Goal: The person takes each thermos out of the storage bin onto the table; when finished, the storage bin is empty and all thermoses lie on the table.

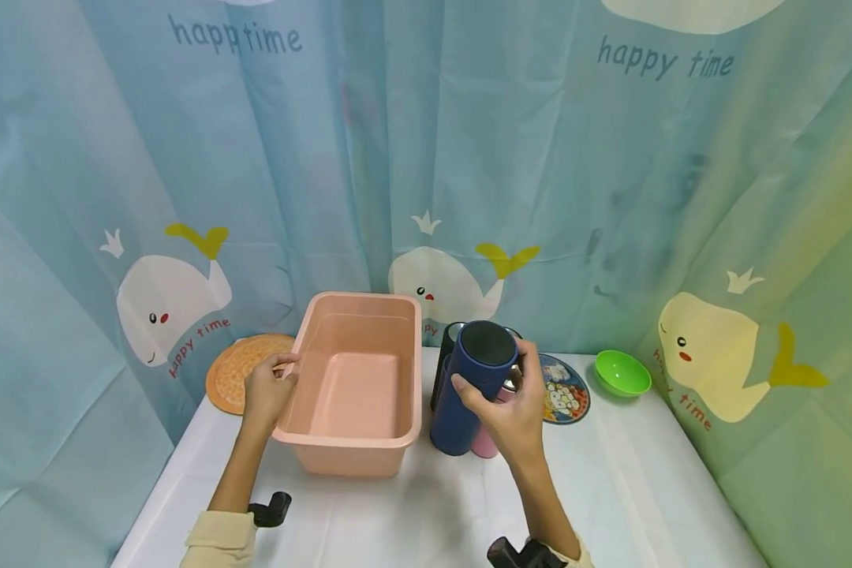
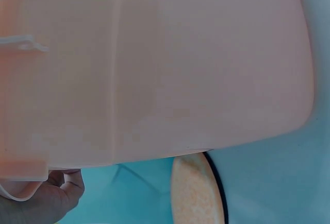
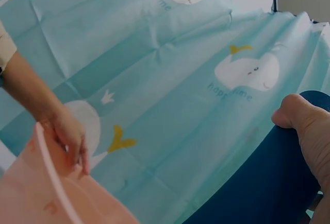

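My left hand (image 1: 268, 394) pinches the left rim of a pink plastic basin (image 1: 362, 394), which holds nothing. In the left wrist view the basin wall (image 2: 196, 69) fills most of the picture, with the hand (image 2: 59, 195) at its edge. To the right of the basin, my right hand (image 1: 517, 422) grips a dark blue cylindrical flask (image 1: 460, 406) around its upper part. The flask has a dark, flat top and leans a little to the right. Its blue side (image 3: 263, 172) shows below the thumb in the right wrist view.
Partly hidden behind the flask are a black cylindrical container (image 1: 442, 367) and a pink one (image 1: 485, 444). Farther right lie a cartoon-printed round plate (image 1: 564, 390) and a green bowl (image 1: 622, 374). A pizza-patterned disc (image 1: 237, 371) lies left of the basin. A whale-print curtain (image 1: 312, 173) encloses the white table (image 1: 610, 489).
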{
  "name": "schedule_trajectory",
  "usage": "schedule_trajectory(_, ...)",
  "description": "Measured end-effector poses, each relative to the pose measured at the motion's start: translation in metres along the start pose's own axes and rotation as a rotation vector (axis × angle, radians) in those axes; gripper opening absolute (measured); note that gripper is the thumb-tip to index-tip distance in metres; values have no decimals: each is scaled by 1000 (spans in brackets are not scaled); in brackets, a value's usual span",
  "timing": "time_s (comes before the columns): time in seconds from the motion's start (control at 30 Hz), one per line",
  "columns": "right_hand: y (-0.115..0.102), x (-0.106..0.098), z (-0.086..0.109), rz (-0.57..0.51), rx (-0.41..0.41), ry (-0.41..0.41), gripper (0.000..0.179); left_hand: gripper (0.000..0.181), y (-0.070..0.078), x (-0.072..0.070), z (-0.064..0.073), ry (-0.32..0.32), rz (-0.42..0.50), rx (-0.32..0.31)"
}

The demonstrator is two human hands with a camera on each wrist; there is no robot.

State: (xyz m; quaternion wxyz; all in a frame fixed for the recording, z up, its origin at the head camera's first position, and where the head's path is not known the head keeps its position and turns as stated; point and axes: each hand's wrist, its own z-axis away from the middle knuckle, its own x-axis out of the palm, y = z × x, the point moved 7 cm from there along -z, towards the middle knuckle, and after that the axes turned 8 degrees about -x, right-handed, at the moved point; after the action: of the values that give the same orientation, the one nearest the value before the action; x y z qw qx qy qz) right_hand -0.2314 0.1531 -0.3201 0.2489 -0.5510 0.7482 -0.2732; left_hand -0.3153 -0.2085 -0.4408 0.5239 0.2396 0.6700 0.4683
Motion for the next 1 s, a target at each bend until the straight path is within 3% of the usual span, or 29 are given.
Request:
schedule_trajectory(0.2, 10, 2, 12, 74, -3, -17, 64, 30, 0, 0, -1, -5, 4, -7)
schedule_trajectory(0.43, 0, 7, 24, 138, -6, -43, 58, 29, 1, 0, 0, 2, 6, -2)
schedule_trajectory(0.67, 17, 8, 40, 190, 66, -54, 61, 29, 1, 0, 1, 0, 17, -14)
schedule_trajectory(1.0, 40, 11, 56, 181, 101, -80, 63, 29, -1, 0, -1, -3, 13, -8)
